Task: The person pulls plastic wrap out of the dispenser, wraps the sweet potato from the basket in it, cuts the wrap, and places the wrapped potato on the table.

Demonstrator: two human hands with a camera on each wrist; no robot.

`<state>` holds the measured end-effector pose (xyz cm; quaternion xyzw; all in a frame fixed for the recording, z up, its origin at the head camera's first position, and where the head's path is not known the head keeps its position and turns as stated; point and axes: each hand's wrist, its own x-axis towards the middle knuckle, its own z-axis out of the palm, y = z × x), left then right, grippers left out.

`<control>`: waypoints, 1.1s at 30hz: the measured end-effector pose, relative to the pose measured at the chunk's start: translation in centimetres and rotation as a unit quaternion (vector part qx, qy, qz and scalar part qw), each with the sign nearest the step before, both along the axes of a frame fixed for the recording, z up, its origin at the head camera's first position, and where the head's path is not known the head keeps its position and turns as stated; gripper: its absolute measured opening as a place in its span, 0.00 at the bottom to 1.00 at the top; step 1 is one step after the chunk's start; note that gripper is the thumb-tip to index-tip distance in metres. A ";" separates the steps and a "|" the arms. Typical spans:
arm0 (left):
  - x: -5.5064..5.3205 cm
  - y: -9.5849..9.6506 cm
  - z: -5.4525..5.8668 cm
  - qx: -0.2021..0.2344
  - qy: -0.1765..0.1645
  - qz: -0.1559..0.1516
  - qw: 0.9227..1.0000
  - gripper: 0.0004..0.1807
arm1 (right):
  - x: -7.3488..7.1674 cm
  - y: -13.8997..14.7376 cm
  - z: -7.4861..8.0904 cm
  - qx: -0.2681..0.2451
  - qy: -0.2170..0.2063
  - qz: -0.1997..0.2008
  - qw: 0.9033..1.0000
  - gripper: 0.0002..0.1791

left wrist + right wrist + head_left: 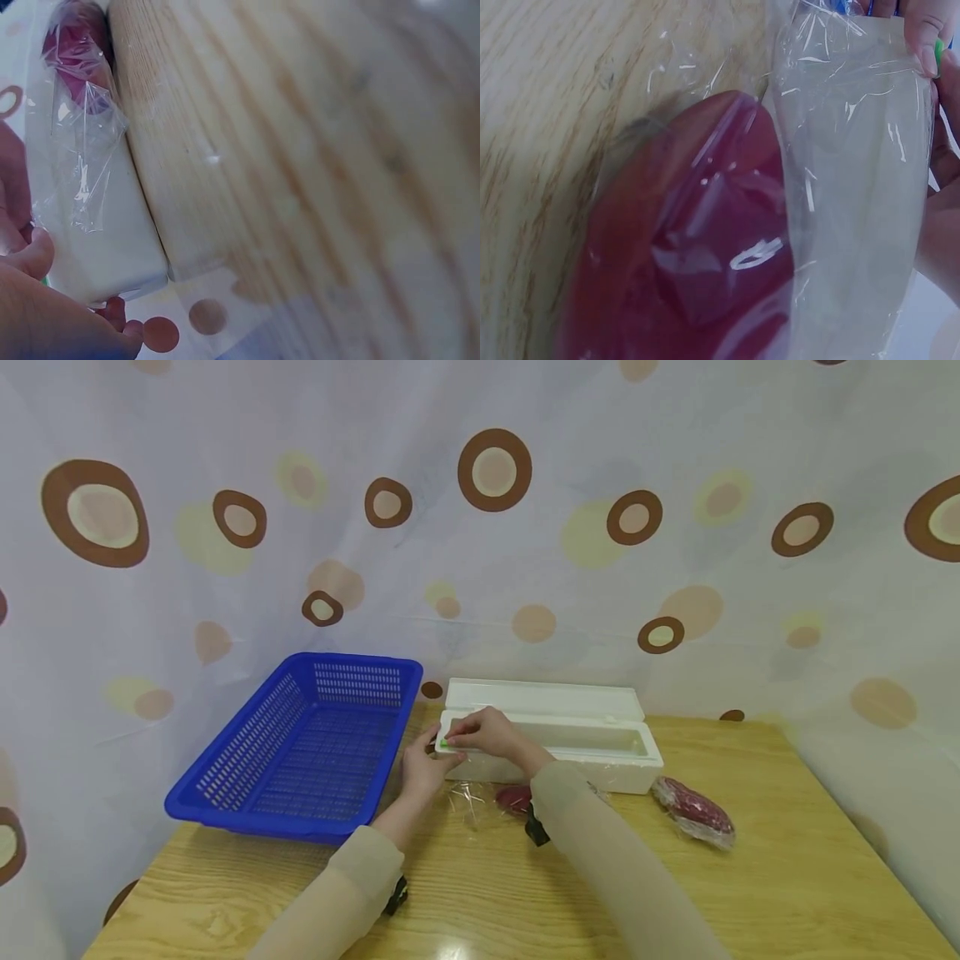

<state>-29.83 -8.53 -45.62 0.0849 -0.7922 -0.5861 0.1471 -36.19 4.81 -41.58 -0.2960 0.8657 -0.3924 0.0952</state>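
Observation:
A long white cling film dispenser box (558, 770) lies with its lid raised at the back. My left hand (423, 768) grips its left end, the thumb on the near edge and other fingers curled around the end. With bent fingertips, my right hand (491, 732) pinches a small green slider (445, 743) on the box's near rim, at that same end. Clear plastic film (855, 112) hangs down the box's near side and spreads onto the table. A dark red oblong thing, like a sweet potato (705, 247), lies under the film, partly behind my right forearm in the head view.
A blue plastic basket (397, 760) with slotted sides stands left of the box. Another dark red oblong thing wrapped in film (693, 812) lies on the wooden table (787, 877) to the right. A patterned curtain (570, 460) hangs behind the table.

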 end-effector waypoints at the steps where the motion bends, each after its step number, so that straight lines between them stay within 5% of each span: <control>1: 0.0 0.0 0.0 0.001 -0.001 0.000 1.000 0.37 | 0.0 0.0 0.0 0.003 -0.003 0.000 1.000 0.09; 15: -0.3 0.1 -0.3 0.008 -0.012 0.006 1.000 0.36 | -0.4 0.3 -0.2 0.012 -0.004 -0.017 1.000 0.09; 33: -0.1 0.2 0.1 0.007 -0.028 0.009 1.000 0.37 | -0.2 1.1 -0.2 -0.025 0.003 0.007 1.000 0.06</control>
